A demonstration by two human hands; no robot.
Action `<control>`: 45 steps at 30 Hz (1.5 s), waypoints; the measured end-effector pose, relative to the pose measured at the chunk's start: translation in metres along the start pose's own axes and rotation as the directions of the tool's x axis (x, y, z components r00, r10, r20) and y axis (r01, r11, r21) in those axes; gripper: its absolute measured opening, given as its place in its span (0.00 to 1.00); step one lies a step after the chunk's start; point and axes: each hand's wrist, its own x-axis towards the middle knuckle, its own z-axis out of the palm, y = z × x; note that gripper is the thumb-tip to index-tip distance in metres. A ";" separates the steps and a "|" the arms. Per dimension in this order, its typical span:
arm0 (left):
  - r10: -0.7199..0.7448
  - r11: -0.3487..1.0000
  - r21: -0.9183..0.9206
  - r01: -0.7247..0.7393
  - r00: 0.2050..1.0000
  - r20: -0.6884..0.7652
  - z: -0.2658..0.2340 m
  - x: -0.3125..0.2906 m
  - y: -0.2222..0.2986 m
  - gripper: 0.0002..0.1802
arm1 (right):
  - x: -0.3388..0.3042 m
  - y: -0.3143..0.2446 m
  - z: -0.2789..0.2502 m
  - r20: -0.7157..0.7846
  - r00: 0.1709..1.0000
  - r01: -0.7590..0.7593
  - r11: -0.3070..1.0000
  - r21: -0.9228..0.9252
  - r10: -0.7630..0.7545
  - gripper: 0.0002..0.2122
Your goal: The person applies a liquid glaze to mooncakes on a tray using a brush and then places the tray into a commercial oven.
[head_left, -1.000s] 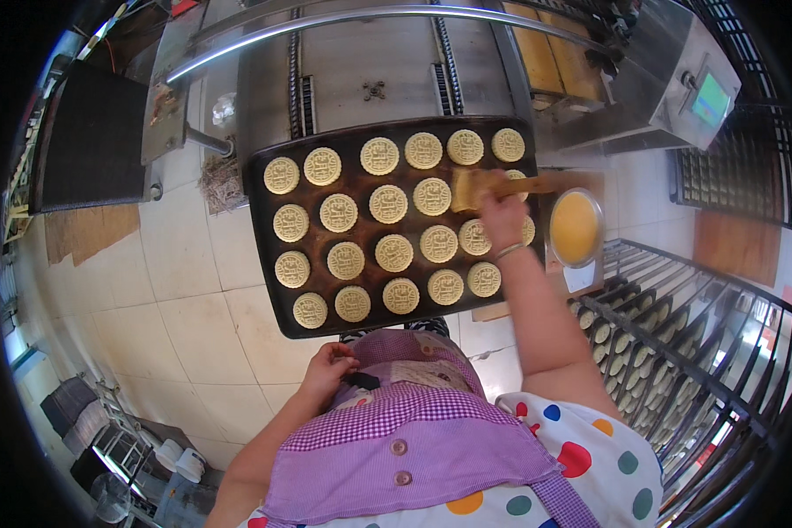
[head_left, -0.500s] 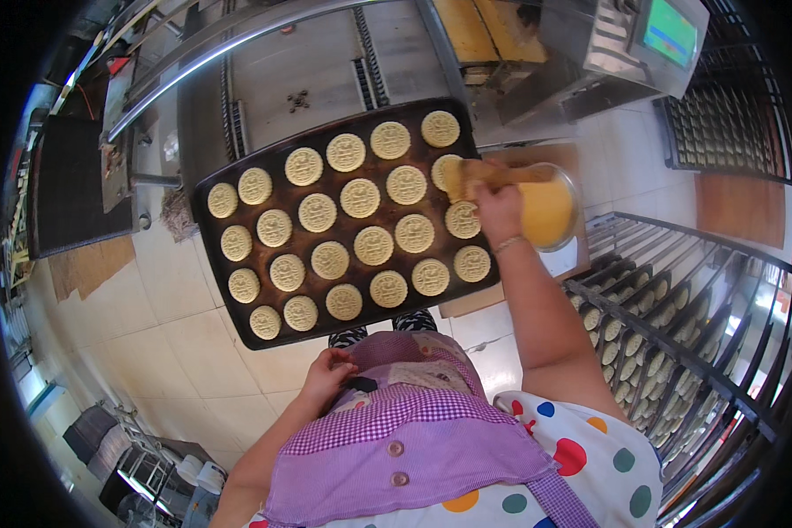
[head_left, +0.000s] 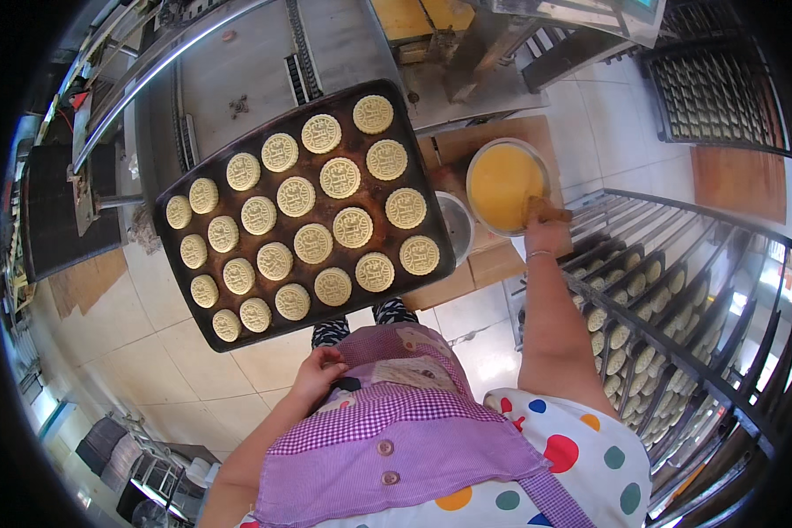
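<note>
My right hand point(head_left: 548, 236) is closed round a flat brown brush point(head_left: 550, 212) at the near right rim of a round bowl point(head_left: 472, 204). Yellow liquid point(head_left: 500, 174) fills much of this bowl; the brush's bristle end is hard to make out. To the left lies a dark baking tray point(head_left: 379, 208), tilted in view, with rows of round stamped pastries point(head_left: 341, 178). Some pastries at its right side look yellower and shinier. My left hand point(head_left: 319, 375) rests against the purple apron, fingers loosely curled, with nothing visible in it.
A second pale container point(head_left: 458, 231) sits partly under the tray's right edge, on cardboard point(head_left: 484, 264). Racks of pastries point(head_left: 642, 317) stand at the right, with another rack point(head_left: 717, 92) farther back. Beneath the tray's far side is a metal conveyor machine point(head_left: 238, 75).
My right hand has taken the brush from the tray's right-hand pastries across to the bowl. The view has shifted, so the tray appears farther left. My left hand stays at the apron.
</note>
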 end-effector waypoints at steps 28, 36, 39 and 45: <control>0.106 0.993 -0.047 -0.108 0.993 -0.049 -0.092 -0.037 -0.049 0.15 | -0.236 -0.104 0.004 0.427 0.818 -0.210 0.492 0.845 -0.384 0.27; 0.095 0.981 -0.158 -0.115 0.987 -0.129 -0.140 -0.062 -0.058 0.14 | -0.344 -0.193 0.130 0.384 0.737 0.008 0.575 0.818 -0.557 0.24; 0.092 0.974 -0.191 -0.122 0.983 -0.156 -0.160 -0.070 -0.068 0.14 | -0.293 -0.178 0.103 0.063 0.774 0.461 0.630 0.626 -0.629 0.19; 0.090 0.960 -0.248 -0.128 0.983 -0.158 -0.196 -0.074 -0.093 0.14 | -0.268 -0.172 0.073 0.160 0.857 0.286 0.711 0.643 -0.490 0.17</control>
